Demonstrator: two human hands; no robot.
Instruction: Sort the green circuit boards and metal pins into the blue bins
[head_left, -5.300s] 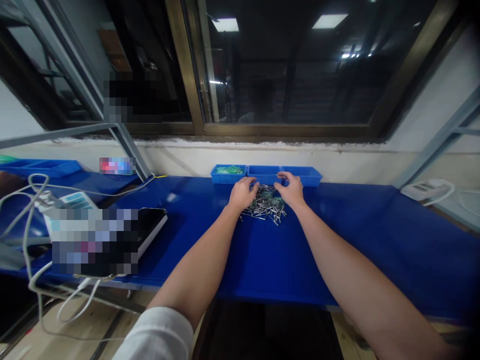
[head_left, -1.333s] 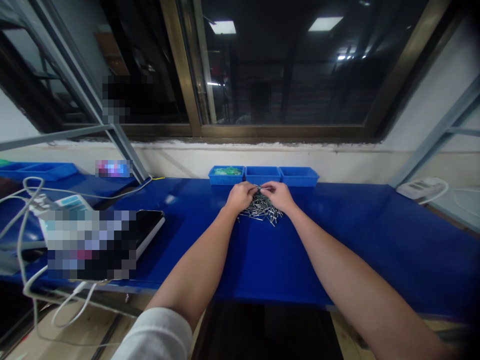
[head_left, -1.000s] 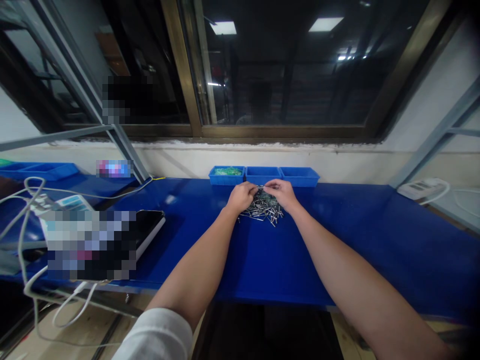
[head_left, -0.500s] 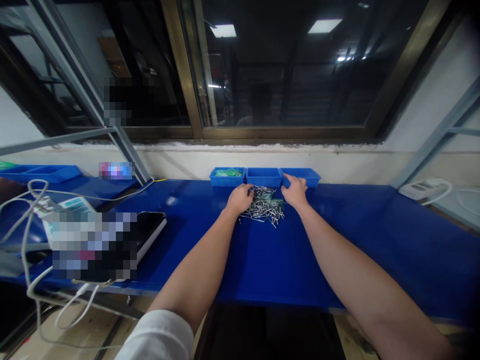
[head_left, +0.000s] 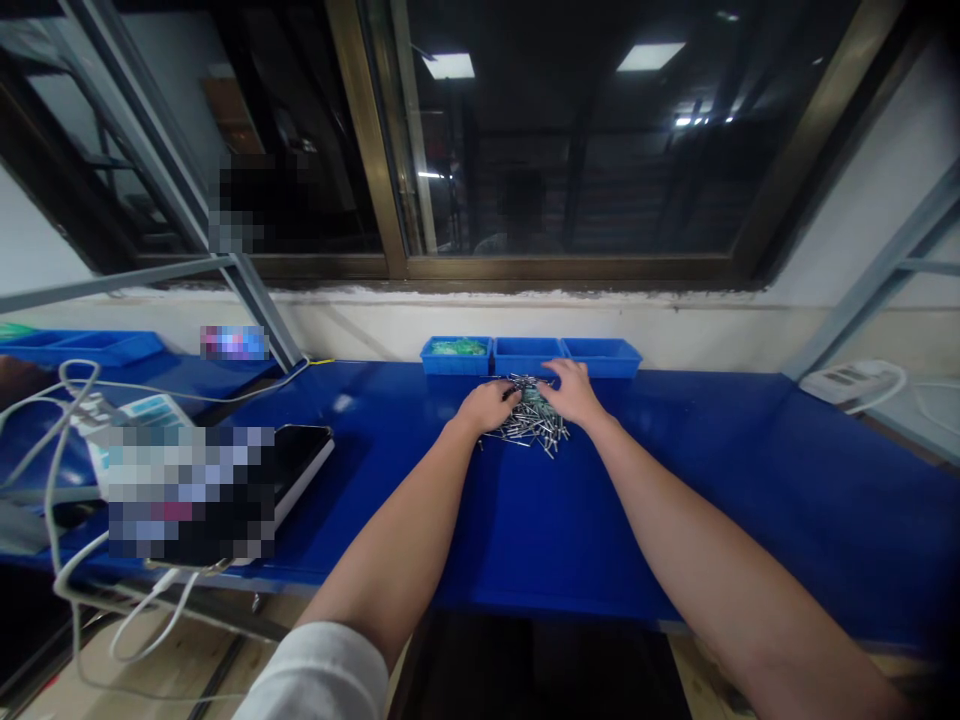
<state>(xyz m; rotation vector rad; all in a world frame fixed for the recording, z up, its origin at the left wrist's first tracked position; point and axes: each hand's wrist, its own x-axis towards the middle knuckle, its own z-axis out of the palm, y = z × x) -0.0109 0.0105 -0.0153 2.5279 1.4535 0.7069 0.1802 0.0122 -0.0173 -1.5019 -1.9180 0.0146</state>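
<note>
A loose pile of thin silvery metal pins that look like rivets (head_left: 534,432) lies on the blue table, with some pale greenish pieces among them. My left hand (head_left: 489,405) rests at the pile's left edge, thumb and fingers apart over the pins. On the right side, my right hand (head_left: 576,392) reaches over the pile's upper right, its fingers spread and nothing visible in them. Behind the hands stand three blue bins: the left bin (head_left: 426,356) holds green pieces, then come the middle bin (head_left: 527,348) and the right bin (head_left: 619,356).
The blue table (head_left: 555,550) runs under a dark window. On the left are a phone-like black device (head_left: 304,445), a white cable (head_left: 52,480) and a blue tray (head_left: 124,347); another person's hand (head_left: 19,378) shows at the edge. A white power strip (head_left: 844,378) sits right.
My right hand has moved left and down from the right bin to the pile. My left hand has shifted slightly right, further over the pins.
</note>
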